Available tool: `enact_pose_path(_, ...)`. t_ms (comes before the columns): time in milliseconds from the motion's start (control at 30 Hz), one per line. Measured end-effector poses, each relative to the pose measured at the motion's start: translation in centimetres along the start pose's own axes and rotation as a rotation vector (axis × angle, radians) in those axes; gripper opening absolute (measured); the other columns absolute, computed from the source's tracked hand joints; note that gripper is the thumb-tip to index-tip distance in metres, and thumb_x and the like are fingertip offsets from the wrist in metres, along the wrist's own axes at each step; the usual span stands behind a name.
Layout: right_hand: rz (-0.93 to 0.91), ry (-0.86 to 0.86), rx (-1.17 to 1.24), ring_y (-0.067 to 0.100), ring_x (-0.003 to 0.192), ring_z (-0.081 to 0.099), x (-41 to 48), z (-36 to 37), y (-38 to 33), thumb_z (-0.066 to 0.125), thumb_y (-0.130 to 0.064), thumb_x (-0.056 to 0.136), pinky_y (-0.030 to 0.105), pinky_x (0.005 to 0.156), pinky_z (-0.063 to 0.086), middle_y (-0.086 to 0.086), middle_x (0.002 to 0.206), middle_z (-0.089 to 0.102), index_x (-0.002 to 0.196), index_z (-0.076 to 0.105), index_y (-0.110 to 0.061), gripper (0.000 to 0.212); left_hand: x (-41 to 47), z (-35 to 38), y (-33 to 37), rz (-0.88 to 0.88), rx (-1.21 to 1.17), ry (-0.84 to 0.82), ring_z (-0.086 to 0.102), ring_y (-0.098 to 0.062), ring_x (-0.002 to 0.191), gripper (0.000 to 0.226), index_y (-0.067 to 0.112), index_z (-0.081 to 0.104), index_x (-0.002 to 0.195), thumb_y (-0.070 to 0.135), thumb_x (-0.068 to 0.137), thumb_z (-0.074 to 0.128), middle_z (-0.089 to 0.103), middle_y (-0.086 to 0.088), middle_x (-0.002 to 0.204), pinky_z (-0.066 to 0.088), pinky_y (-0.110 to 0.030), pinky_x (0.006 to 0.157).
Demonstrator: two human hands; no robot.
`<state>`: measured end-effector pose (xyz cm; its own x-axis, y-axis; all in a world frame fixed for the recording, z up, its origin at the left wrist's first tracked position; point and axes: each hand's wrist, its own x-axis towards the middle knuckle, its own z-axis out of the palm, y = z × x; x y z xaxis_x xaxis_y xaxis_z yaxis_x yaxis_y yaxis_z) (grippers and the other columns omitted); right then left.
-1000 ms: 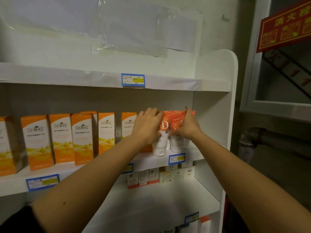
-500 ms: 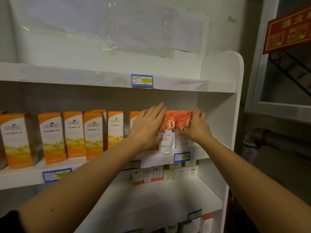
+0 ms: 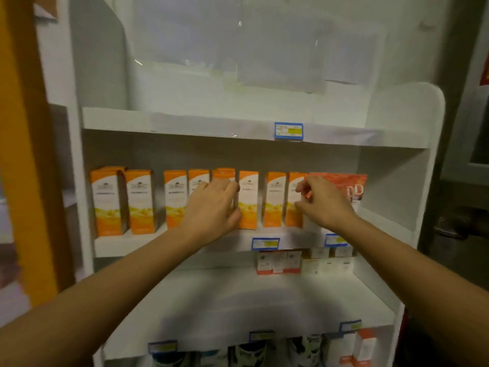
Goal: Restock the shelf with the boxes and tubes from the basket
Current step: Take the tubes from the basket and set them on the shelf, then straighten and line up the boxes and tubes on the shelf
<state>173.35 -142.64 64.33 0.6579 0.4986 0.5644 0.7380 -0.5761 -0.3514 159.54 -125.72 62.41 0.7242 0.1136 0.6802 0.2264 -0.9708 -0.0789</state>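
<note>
Head view: we note the left hand (image 3: pixel 211 207) has shifted off the red-orange tubes (image 3: pixel 354 188), which stand centre right on the middle shelf (image 3: pixel 158 243), so they look placed. It now curls round an orange box (image 3: pixel 225 174) at frame centre. The right hand (image 3: pixel 326 203), fingers curled, covers the tubes' left edge. We cannot tell whether it pinches anything.

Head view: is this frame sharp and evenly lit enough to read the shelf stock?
Head view: motion blur leaves print on the orange-and-white cardboard boxes unreadable; head view lighting is dim, darkest at the frame's bottom; head view shows glare on the clear plastic sheet taped above.
</note>
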Motion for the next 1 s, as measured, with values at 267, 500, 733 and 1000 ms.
enact_pose_path(267, -0.174, -0.092, 0.112, 0.013, 0.092, 0.053, 0.8, 3.2, -8.9, 0.062, -0.020, 0.082, 0.035, 0.082, 0.051, 0.001, 0.110, 0.057, 0.105, 0.058, -0.020, 0.023, -4.7, -3.5, -8.3, -0.133, 0.092, 0.017, 0.052, -0.022, 0.103, 0.028, 0.016, 0.053, 0.111, 0.031, 0.087, 0.053, 0.058, -0.004, 0.109, 0.038, -0.030, 0.086)
enact_pose_path(500, -0.348, -0.140, 0.128, 0.014, 0.101, 0.052, 3.5, 5.6, -15.5, 0.062, -0.022, 0.085, 0.035, 0.089, 0.049, 0.001, 0.114, 0.054, 0.111, 0.058, -0.020, 0.027, -5.5, -5.7, -16.1, -0.270, 0.174, -0.020, 0.050, -0.019, 0.105, 0.036, 0.014, 0.049, 0.118, 0.034, 0.089, 0.053, 0.054, -0.006, 0.116, 0.040, -0.027, 0.084)
enact_pose_path(733, -0.462, -0.232, -0.181, 0.024, 0.127, 0.038, 7.5, 7.5, -19.3, 0.057, -0.033, 0.088, 0.040, 0.104, 0.036, 0.004, 0.136, 0.050, 0.135, 0.044, -0.018, 0.050, -1.4, -5.8, -19.1, -0.240, 0.185, -0.219, 0.036, -0.023, 0.132, 0.047, 0.015, 0.041, 0.135, 0.036, 0.093, 0.047, 0.046, -0.007, 0.140, 0.028, -0.037, 0.109)
enact_pose_path(1000, -0.482, -0.329, -0.449, 0.024, 0.123, 0.037, 9.7, 8.6, -19.1, 0.055, -0.043, 0.087, 0.039, 0.101, 0.028, 0.004, 0.128, 0.055, 0.129, 0.051, -0.025, 0.046, 2.4, -4.9, -20.6, -0.247, -0.012, -0.536, 0.050, -0.025, 0.122, 0.039, 0.016, 0.050, 0.128, 0.034, 0.094, 0.048, 0.058, -0.006, 0.125, 0.025, -0.045, 0.113)
